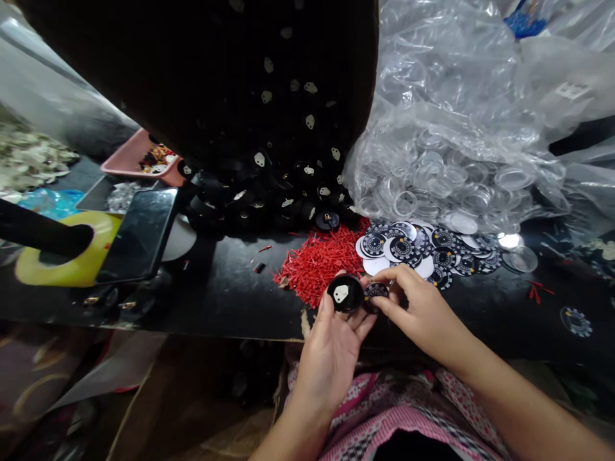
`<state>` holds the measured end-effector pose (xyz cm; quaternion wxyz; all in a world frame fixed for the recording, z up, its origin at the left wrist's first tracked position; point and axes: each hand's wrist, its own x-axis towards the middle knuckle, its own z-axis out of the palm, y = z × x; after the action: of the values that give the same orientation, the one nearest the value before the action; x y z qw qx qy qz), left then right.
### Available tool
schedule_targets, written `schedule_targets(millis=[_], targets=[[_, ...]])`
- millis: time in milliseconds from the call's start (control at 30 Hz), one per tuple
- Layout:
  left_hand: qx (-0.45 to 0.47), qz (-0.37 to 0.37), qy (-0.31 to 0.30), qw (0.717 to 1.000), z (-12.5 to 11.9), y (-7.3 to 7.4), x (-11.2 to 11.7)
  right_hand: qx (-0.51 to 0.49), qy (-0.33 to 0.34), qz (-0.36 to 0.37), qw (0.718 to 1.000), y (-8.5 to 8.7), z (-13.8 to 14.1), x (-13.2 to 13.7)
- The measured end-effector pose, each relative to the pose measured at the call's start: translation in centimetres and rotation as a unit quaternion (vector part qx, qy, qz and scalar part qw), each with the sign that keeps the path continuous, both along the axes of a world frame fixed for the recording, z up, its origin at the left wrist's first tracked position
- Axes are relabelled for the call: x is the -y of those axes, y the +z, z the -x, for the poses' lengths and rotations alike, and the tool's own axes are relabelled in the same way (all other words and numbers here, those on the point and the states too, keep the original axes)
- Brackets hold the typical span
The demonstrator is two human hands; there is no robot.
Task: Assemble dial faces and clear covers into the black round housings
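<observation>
My left hand [336,346] is closed around a round black gauge housing [353,294] with a white plate inside, its hollow facing up. Close beside it, my right hand [413,304] pinches a small black printed dial [376,292] between thumb and fingers, near the housing's right rim. Just behind the hands lies a heap of thin red pointers [321,259]. To its right is a spread of black-and-white dial discs [408,248], some with their white backs up.
A clear plastic bag of transparent round covers [432,186] stands behind the dials. Many black housings [307,169] fill the back centre. At left are a phone [137,237], yellow tape roll [98,221] and pink tray [129,153]. One dial [575,321] lies far right.
</observation>
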<state>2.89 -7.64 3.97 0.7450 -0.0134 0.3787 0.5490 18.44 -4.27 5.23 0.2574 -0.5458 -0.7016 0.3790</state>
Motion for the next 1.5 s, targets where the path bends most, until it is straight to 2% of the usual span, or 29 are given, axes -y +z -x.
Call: schedule_targets(millis=[200, 433, 667, 867, 967, 1067, 1200, 1367, 1500], targets=[[-0.099, -0.016, 0.016, 0.995, 0.2, -0.5, 0.4, -0.147, -0.058, 0.131, 0.979, 0.8, -0.2, -0.5], [-0.123, -0.030, -0.021, 0.992, -0.2, -0.4, 0.9, -0.121, -0.095, 0.077, 0.985, 1.1, -0.1, 0.0], [-0.163, -0.077, -0.088, 0.980, -0.3, -0.7, 1.6, -0.053, -0.037, -0.007, 0.998, 2.1, 1.5, 0.4], [-0.198, -0.096, -0.128, 0.967, 0.3, -0.9, 1.9, -0.017, -0.023, 0.031, 0.999, 2.5, 1.2, -0.2], [-0.200, -0.094, -0.112, 0.969, 0.2, -0.7, 1.8, -0.014, -0.029, 0.049, 0.998, 2.4, 1.0, -0.3], [-0.185, -0.076, -0.101, 0.974, 0.0, -0.7, 1.6, -0.046, -0.021, 0.106, 0.993, 1.9, 0.8, -0.1], [-0.203, -0.071, -0.132, 0.968, -0.1, -1.0, 1.3, -0.080, 0.003, 0.171, 0.982, 1.3, 0.6, 0.3], [-0.295, -0.089, -0.133, 0.942, 0.2, -0.6, 1.1, -0.077, 0.014, 0.139, 0.987, 1.1, 0.2, 0.4], [-0.295, -0.092, -0.148, 0.939, 0.5, -0.4, 1.4, -0.033, 0.027, 0.095, 0.995, 1.3, 0.2, 0.6]])
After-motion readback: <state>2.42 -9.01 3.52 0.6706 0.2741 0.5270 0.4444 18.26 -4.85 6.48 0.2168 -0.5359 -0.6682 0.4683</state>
